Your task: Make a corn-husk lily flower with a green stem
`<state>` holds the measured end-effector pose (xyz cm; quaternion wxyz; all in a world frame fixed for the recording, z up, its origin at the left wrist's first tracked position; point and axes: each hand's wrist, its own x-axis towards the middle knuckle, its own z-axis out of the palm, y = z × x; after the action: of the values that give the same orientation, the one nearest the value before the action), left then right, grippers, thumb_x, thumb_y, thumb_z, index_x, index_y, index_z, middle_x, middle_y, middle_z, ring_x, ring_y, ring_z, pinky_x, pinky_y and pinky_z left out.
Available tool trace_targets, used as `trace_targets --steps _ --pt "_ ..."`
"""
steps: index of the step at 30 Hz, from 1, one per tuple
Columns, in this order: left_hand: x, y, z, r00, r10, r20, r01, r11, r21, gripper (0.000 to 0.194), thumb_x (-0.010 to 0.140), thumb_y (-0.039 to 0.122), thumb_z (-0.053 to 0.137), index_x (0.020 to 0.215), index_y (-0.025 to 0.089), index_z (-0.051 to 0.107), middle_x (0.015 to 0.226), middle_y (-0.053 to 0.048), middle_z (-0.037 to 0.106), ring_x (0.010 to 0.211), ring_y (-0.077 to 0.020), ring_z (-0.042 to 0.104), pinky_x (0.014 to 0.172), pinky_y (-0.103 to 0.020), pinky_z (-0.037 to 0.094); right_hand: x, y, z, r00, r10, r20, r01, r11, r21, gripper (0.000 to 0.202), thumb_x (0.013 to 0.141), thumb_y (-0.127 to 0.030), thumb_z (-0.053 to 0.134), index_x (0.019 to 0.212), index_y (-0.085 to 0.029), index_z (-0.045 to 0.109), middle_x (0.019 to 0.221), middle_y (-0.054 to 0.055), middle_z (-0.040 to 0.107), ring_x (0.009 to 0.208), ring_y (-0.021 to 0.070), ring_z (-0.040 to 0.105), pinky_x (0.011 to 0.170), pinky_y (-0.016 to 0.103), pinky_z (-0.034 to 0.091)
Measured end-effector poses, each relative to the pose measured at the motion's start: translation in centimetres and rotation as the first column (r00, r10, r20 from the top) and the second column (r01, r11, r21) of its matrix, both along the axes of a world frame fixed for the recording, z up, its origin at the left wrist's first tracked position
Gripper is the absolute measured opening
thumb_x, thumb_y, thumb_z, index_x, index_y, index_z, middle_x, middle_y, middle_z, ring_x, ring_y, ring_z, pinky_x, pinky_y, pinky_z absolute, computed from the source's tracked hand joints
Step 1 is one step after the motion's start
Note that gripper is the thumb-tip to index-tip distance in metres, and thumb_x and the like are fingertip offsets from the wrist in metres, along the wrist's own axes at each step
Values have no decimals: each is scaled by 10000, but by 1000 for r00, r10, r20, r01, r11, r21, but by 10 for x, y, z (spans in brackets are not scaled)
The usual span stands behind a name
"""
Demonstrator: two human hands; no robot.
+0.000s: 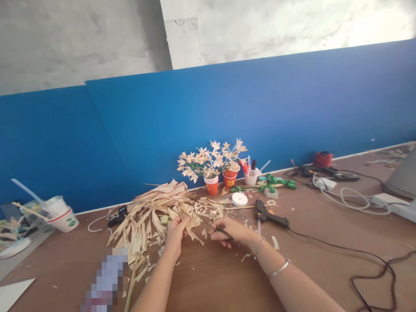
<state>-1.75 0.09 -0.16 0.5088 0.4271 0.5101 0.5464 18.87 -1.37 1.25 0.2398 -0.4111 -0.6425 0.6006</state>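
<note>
My left hand is closed, pinching a piece of pale dried husk at the front of the husk pile. Just to its right, my right hand is wrapped round dark-handled scissors, whose blades point up and left toward the held husk. Whether the blades touch it I cannot tell. A large heap of dried husks spreads behind and left of my left hand, with small scraps around both hands. Pale husk flowers stand in red and white paper cups behind my hands.
A black glue gun lies right of my right hand, its cord trailing right. White tape roll, pen cup and green ribbon sit at the back. Cables and a red container are at right. A paper cup leans at left.
</note>
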Motion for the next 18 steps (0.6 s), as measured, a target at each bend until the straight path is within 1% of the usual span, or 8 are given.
trace_targets --steps 2,4,5,7,10,14,16,18 --pt "3 -1 1 1000 -5 14 5 1000 2 267 590 389 701 640 151 590 473 66 489 389 -51 369 396 -175 261 -8 -1 -1 985 -113 -129 118 993 28 317 647 -395 692 798 -165 534 527 -53 564 411 66 477 366 151 299" --pt "8 -4 2 999 -24 30 24 1000 5 274 599 391 702 674 148 602 498 59 509 396 -50 371 397 -174 266 -19 -1 -3 934 -241 -263 261 964 45 401 592 -370 742 842 -183 491 628 -46 588 478 72 493 409 161 328" --pt "11 -6 3 998 -40 40 40 999 6 276 602 388 704 696 147 608 507 58 517 395 -48 368 394 -174 265 -24 -2 -5 905 -285 -315 314 949 43 438 562 -351 766 848 -188 477 675 -41 589 516 76 500 442 170 351" --pt "16 -10 6 997 -58 42 57 998 15 280 604 391 707 707 149 612 489 64 502 394 -56 377 392 -178 273 -33 -3 -9 862 -331 -385 369 929 26 478 527 -323 790 853 -193 466 724 -40 572 572 86 506 498 189 378" --pt "23 -15 10 996 -84 17 83 996 19 296 594 396 714 727 151 618 483 62 515 383 -62 387 382 -182 273 -42 -4 -13 830 -344 -440 395 918 27 461 532 -300 783 847 -199 462 679 -59 520 564 86 473 516 203 371" --pt "26 -17 9 993 -119 -12 119 993 21 299 597 404 710 732 151 623 466 59 513 372 -66 392 371 -184 273 -45 -2 -17 838 -324 -439 390 919 66 362 561 -261 726 802 -196 463 612 -70 487 511 74 413 479 200 330" --pt "24 -15 9 996 -93 -17 94 995 27 299 598 406 710 728 152 622 468 61 513 374 -66 393 370 -185 272 -42 1 -20 854 -308 -419 372 925 79 327 560 -229 693 794 -192 469 589 -73 485 493 69 399 467 196 314" --pt "21 -14 9 1000 -22 -10 22 999 40 288 601 405 710 706 158 606 465 69 502 375 -61 390 373 -182 276 -38 5 -24 877 -284 -388 348 932 102 304 556 -202 664 794 -187 475 560 -78 482 479 67 396 464 195 309"
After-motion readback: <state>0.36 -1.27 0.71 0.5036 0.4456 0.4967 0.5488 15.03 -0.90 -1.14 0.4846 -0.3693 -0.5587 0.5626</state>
